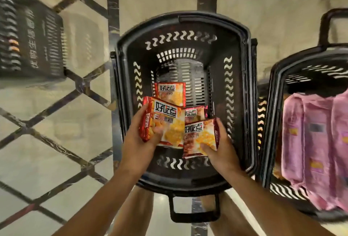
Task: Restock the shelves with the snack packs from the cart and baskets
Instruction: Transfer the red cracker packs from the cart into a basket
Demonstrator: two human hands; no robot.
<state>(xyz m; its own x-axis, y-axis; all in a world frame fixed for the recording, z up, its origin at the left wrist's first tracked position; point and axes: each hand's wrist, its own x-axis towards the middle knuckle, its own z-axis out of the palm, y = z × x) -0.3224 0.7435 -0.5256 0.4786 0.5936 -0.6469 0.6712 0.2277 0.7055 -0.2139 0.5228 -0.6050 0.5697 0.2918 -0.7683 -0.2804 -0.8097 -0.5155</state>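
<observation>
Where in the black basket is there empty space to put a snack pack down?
In the middle basket, the slotted floor is bare between the far wall and the lying orange packs. The near end is crowded: the left hand and right hand each grip a pack there. The right basket is full of pink packs.

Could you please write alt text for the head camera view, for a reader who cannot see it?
Over a black basket, the left hand and right hand each grip an orange snack pack; two more lie inside, and pink packs fill a basket to the right.
</observation>
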